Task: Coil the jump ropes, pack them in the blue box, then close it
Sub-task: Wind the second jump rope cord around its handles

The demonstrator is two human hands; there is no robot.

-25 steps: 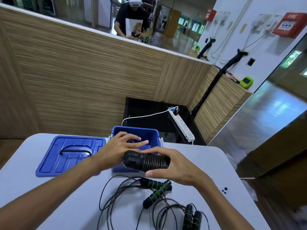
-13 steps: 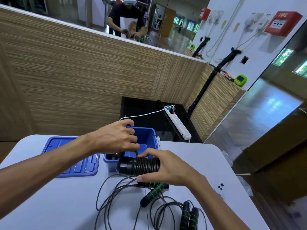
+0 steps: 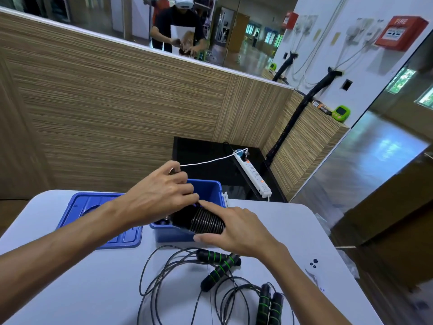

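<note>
Two bare forearms enter from the lower left and lower right of the frame, no sleeves showing on either; the left hand (image 3: 161, 195) and the right hand (image 3: 236, 227) wear no gloves, rings or watch; in the mirror at the upper middle of the frame the person's reflection (image 3: 178, 26) shows a black short-sleeved top with a white panel on the chest; a white headset sits on the head.

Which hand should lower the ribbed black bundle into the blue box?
Right. The right hand already grips the ribbed black bundle at the blue box front rim. The left hand is curled over the box opening, its grip hidden, and should clear.
</note>
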